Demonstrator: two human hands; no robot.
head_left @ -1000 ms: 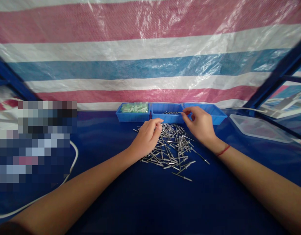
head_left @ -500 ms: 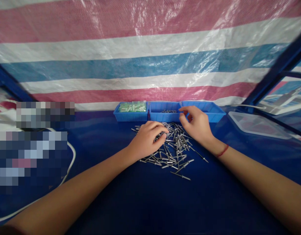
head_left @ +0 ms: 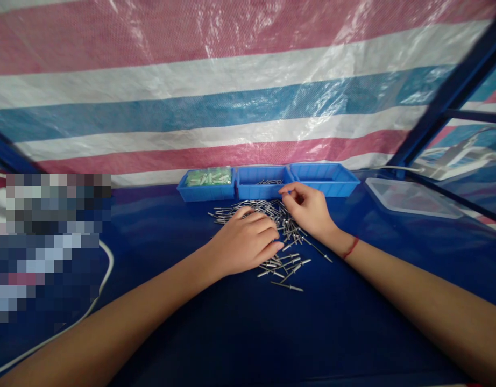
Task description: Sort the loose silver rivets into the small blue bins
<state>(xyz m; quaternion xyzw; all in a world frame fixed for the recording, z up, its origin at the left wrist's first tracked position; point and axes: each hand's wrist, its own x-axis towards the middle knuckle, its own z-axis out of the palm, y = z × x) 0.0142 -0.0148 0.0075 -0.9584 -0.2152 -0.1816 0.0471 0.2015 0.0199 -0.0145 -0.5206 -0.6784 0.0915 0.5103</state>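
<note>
A pile of silver blind rivets (head_left: 290, 228) with long thin stems lies on the dark blue tabletop. My left hand (head_left: 248, 242) rests palm down over the left part of this pile, its fingers bent and apart. Rivets under the palm are hidden. At the pile's back right is my right hand (head_left: 306, 207), fingers curled, thumb and forefinger a little apart; no rivet shows between them. Just behind it stands the middle blue bin (head_left: 248, 192), with some rivets inside. The left blue bin (head_left: 205, 193) contains pale green pieces in clear wrapping.
Beside the middle bin is a right blue bin (head_left: 340, 188). A translucent plastic lid (head_left: 409, 199) lies farther right. A white cable (head_left: 106, 269) curves along the left side, near a blurred-out area. Striped plastic sheeting (head_left: 232, 113) hangs behind, between blue frame posts (head_left: 445, 102).
My right hand held a rivet at the middle bin, let go of it, and came back toward the pile. My left hand shifted nearer me over the rivets, fingers spreading. The view turned slightly right.
</note>
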